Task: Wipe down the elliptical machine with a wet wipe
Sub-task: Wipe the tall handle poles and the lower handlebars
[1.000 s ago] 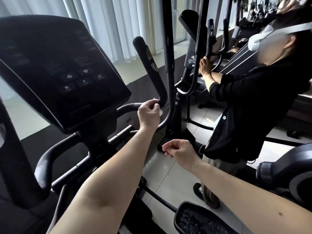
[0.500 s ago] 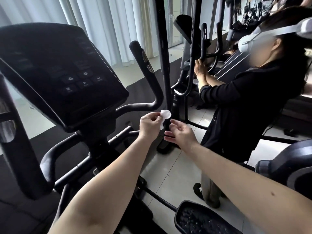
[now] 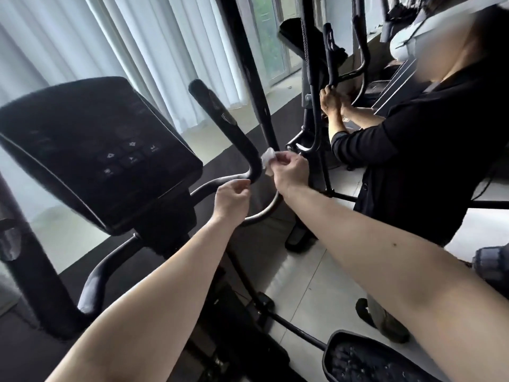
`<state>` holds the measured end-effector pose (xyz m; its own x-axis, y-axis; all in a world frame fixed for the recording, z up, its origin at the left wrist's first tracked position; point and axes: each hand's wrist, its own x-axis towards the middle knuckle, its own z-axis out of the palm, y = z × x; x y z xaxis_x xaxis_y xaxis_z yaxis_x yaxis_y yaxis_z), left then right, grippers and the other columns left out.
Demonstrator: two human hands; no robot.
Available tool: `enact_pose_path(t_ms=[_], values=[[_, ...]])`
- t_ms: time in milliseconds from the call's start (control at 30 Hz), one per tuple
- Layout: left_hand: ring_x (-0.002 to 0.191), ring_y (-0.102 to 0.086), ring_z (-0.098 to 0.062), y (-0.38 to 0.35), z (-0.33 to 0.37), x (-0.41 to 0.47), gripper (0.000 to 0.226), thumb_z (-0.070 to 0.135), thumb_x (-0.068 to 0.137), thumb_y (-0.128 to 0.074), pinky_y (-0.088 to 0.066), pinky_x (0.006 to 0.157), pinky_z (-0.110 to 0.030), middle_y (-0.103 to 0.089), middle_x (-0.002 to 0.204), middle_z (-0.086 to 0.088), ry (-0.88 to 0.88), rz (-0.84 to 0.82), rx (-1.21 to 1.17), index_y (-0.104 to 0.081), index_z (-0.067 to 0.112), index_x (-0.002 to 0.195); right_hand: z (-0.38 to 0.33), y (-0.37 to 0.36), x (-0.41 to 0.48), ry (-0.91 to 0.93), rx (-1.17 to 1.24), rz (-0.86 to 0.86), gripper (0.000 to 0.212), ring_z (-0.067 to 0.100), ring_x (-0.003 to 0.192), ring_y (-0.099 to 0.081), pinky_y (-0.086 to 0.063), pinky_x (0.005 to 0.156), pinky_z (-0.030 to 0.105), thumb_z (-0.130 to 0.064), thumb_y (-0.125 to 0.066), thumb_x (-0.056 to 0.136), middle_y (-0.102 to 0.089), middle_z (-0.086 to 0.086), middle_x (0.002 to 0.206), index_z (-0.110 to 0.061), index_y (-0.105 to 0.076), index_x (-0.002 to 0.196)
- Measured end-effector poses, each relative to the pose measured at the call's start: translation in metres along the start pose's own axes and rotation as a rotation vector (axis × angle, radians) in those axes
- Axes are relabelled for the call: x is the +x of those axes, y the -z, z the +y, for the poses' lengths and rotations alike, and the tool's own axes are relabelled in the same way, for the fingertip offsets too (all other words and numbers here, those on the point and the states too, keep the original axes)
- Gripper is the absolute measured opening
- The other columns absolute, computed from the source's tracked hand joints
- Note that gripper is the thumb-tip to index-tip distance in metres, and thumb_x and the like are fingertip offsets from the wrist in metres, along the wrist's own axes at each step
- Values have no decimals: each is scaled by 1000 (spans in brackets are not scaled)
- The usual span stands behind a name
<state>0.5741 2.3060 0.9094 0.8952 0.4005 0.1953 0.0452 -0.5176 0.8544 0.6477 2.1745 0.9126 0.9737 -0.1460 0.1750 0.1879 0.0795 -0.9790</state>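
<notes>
Two grips, both bare hands, are up at the right side of the elliptical machine [image 3: 162,227]. The right grip [image 3: 292,172] pinches a small white wet wipe [image 3: 267,159] between thumb and fingertips, so it is narrow and closed around the wipe. The wipe is crumpled and lies against the outer side of the bend in the black handlebar [image 3: 220,117], there where the bar turns from its slanted upper part to the lower part that runs back under the console [image 3: 104,150]. The left grip [image 3: 231,201] is just below and left of the wipe, near the lower part of the same bar. Its fingers are curled and the thumb tip is close to the fingertips; I cannot tell if they hold the bar or nothing. The two grips are near each other but apart.

The console is dark and tilted toward the camera, with several small pale button symbols on its face. At the bottom right corner of the view a black textured pedal [image 3: 366,359] is above the light tiled floor [image 3: 297,285]. Behind the machine hang white curtains [image 3: 137,51]. On the right another person [image 3: 427,161] in a black top stands on the floor, wearing a white headset, with hands at a bar of a second machine [image 3: 296,37].
</notes>
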Motion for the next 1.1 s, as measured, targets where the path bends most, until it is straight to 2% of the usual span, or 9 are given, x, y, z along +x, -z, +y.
enact_pose_path(t_ms=[100, 233, 400, 533, 633, 767, 933, 1033, 1100], values=[[107, -69, -17, 8, 1, 2, 35, 19, 89, -64, -53, 102, -39, -74, 112, 3, 63, 15, 35, -71, 20, 123, -5, -16, 13, 107, 28, -94, 23, 8, 80, -73, -58, 83, 30, -46, -74, 87, -76, -10, 79, -24, -76, 83], [106, -69, -18, 13, 4, 2, 38, 16, 88, -65, -53, 102, -37, -72, 115, 2, 88, 18, 34, -69, 18, 126, 13, -22, 9, 140, 22, -59, 23, 5, 80, -68, -52, 77, 18, -40, -73, 92, -74, -9, 83, -18, -76, 91], [108, -67, -16, 11, 12, 0, 40, 14, 86, -65, -52, 103, -36, -72, 115, 1, 114, 5, 54, -67, 17, 126, 43, -22, 0, -99, 9, -200, 25, 16, 56, -59, -53, 64, 33, -16, -73, 88, -68, 7, 61, -14, -69, 64], [100, -70, -20, 10, 21, 0, 36, 17, 80, -67, -55, 99, -42, -74, 102, 1, 101, 8, -4, -72, 19, 115, 23, -15, -14, -225, 12, -354, 14, 13, 57, -58, -50, 62, 19, -5, -73, 88, -68, 9, 70, -5, -68, 74], [101, -70, -20, 9, 35, 1, 31, 15, 87, -65, -55, 98, -41, -73, 107, 2, 75, 36, -30, -68, 21, 117, -4, -4, -8, -353, 81, -358, 18, 20, 69, -63, -54, 73, 31, 8, -67, 84, -67, 12, 81, -9, -63, 79], [98, -71, -19, 5, 61, 5, 25, 19, 89, -62, -58, 93, -40, -75, 104, 2, 9, 86, -86, -71, 25, 112, -47, 14, -3, -366, 208, -305, 17, 22, 68, -62, -53, 68, 32, -4, -80, 72, -67, 12, 74, -8, -67, 83], [92, -72, -16, 3, 100, 2, 26, 42, 95, -62, -56, 77, -33, -76, 95, 5, -51, 63, -113, -72, 27, 115, -88, 43, 4, -287, 185, -323, 15, 18, 60, -64, -60, 80, 38, 5, -62, 84, -68, 10, 72, -6, -68, 92], [84, -70, -16, 6, 121, -2, 35, 50, 92, -64, -50, 71, -30, -76, 98, 3, -86, 44, -112, -71, 24, 114, -107, 59, -1, -239, 158, -377, 11, 16, 59, -64, -59, 62, 32, 1, -67, 89, -69, 9, 77, -9, -66, 95], [90, -71, -18, 8, 134, -7, 36, 43, 91, -69, -55, 77, -34, -74, 106, 1, -128, 29, -116, -69, 20, 118, -118, 68, -4, -207, 127, -401, 11, 14, 59, -62, -52, 55, 26, -5, -74, 90, -71, 8, 81, -9, -70, 99]])
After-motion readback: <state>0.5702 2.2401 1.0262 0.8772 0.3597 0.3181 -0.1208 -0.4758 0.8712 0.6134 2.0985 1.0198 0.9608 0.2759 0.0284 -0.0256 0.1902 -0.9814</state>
